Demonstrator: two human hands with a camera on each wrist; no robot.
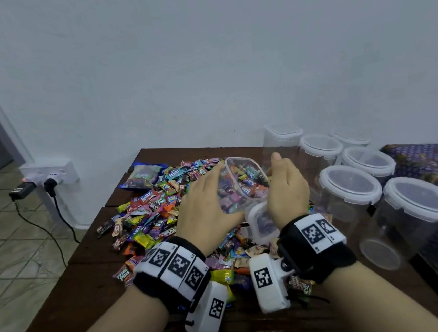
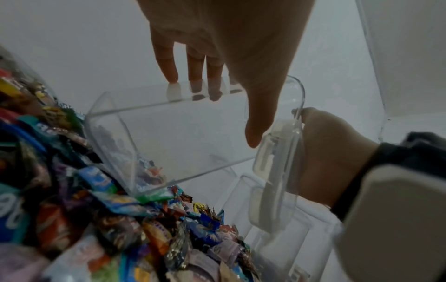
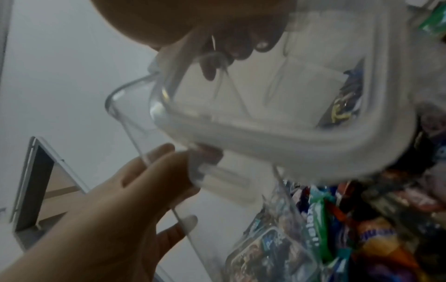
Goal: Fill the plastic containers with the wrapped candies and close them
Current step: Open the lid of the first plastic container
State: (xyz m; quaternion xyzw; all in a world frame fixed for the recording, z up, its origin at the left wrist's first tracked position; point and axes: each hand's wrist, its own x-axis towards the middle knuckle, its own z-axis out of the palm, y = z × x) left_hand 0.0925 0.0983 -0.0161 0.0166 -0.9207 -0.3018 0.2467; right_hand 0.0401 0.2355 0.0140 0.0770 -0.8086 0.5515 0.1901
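Container: clear square plastic container (image 1: 243, 182), tilted on its side above the table centre, open mouth facing 12 o'clock over the candy; its walls show wrappers through them.
Left hand: left hand (image 1: 205, 207) at 9 o'clock of the container, fingers nearly straight and spread flat against its wall.
Right hand: right hand (image 1: 287, 188) at 3 o'clock, thumb up, fingers curled round the container's rim and the white-rimmed lid (image 1: 262, 222).
Candy: wrapped candies (image 1: 152, 212) heaped across the table from 9 to 6 o'clock.
Surface: dark wooden table (image 1: 73, 300); six lidded empty containers (image 1: 349, 193) at 3 o'clock.
Room: pale wall (image 1: 202, 60), tiled floor, wall socket (image 1: 50, 172) at 9 o'clock.
Hard to make out: right wrist view blurred; how the lid joins the container cannot be told.
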